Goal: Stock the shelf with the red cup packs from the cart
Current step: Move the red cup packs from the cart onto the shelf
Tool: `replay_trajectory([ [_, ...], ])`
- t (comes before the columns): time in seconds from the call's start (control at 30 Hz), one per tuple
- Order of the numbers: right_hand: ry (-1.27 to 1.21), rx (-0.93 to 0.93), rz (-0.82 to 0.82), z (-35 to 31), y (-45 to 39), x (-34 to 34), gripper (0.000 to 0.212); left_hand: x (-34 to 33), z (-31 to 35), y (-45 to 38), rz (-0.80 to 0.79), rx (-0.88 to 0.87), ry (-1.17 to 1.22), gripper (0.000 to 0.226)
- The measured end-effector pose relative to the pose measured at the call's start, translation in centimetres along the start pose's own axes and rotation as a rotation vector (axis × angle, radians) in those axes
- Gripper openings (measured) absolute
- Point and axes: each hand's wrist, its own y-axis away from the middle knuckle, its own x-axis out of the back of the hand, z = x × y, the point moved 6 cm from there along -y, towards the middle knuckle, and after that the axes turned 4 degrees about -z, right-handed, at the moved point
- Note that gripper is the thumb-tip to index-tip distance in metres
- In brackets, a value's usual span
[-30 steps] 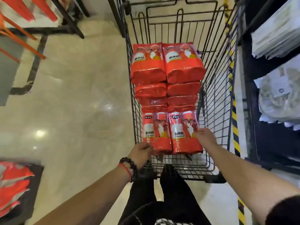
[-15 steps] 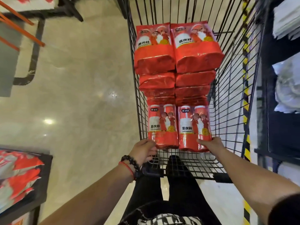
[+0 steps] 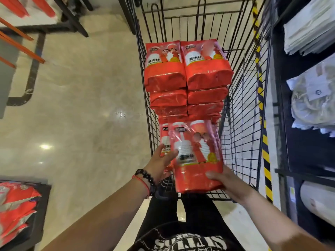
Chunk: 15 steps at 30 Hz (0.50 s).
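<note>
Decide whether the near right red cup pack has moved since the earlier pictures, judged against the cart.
Yes. The near right cup pack has lifted off the pack beside it and come toward the cart's near rim, tilted; the right hand grips its lower end.

Red cup pack [image 3: 196, 156] btwn both hands, above cart [image 3: 241, 124].

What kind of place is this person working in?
Most likely a shop or its stockroom. A wire shopping cart holds stacked red cup packs, dark shelving with bagged goods stands on the right, and yellow-black hazard tape runs along the polished floor.
</note>
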Motion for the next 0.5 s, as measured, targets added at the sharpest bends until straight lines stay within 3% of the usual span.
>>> replay_trajectory([
  [0.07, 0.048, 0.029, -0.073, -0.7, 0.1, -2.9, 0.08, 0.4, 1.3, 0.6, -0.019, -0.142, 0.047, 0.102],
  [0.13, 0.067, 0.018, -0.139, -1.3, -0.5, -4.4, 0.075, 1.9, 2.8, 2.0, 0.058, -0.241, 0.043, 0.098],
  [0.2, 0.077, -0.012, -0.186, -1.3, -1.8, -4.6, 0.062, 3.7, 3.6, 3.5, 0.1, -0.286, 0.075, 0.077],
  [0.3, 0.058, -0.037, 0.075, -1.1, -5.3, -2.2, 0.038, 5.9, 3.7, 5.8, 0.136, -0.323, 0.14, 0.047],
  [0.4, 0.152, -0.039, 0.328, -1.4, -9.1, 0.0, 0.011, 8.4, 2.5, 7.3, 0.228, -0.312, 0.199, 0.045],
  [0.5, 0.211, -0.091, 0.42, -0.8, -12.3, 0.7, 0.027, 9.8, 0.9, 8.7, 0.266, -0.285, 0.218, 0.047],
])
